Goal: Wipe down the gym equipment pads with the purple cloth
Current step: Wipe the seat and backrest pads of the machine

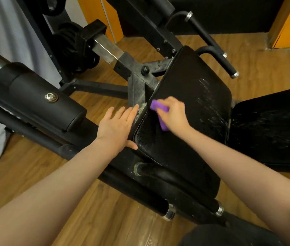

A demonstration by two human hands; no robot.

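I am pressing the purple cloth [159, 114] against the left edge of the black seat pad [190, 103] with my right hand [173, 116], its fingers curled over the folded cloth and pinching it against the vinyl, so only the far end and the near end of the cloth are showing past my knuckles. My left hand [118, 127] is lying beside the pad on its left, fingers straight and slightly spread, the fingertips reaching toward the scuffed metal bracket [139, 91] and the thumb touching the pad's near-left corner. I am judging that the main risk is the cloth sliding off the pad's edge into the gap beside that bracket, where its worn, whitish metal could snag the fabric or scrape my knuckles if I push too far left. A second risk is missing the whitish streaks on the right half of the pad, and on the back pad [271, 128] further right, which look not yet wiped. My left fingers are also sitting right in the cloth's path along the edge, so a quick stroke toward me could bump them. Around me, a padded roller [39, 96] with a bolt in it is lying to the left, chrome-capped handles [229, 66] are sticking out at the far right, and foot bars [167, 210] are crossing the wooden floor [105, 219] near me, crowding my stance.
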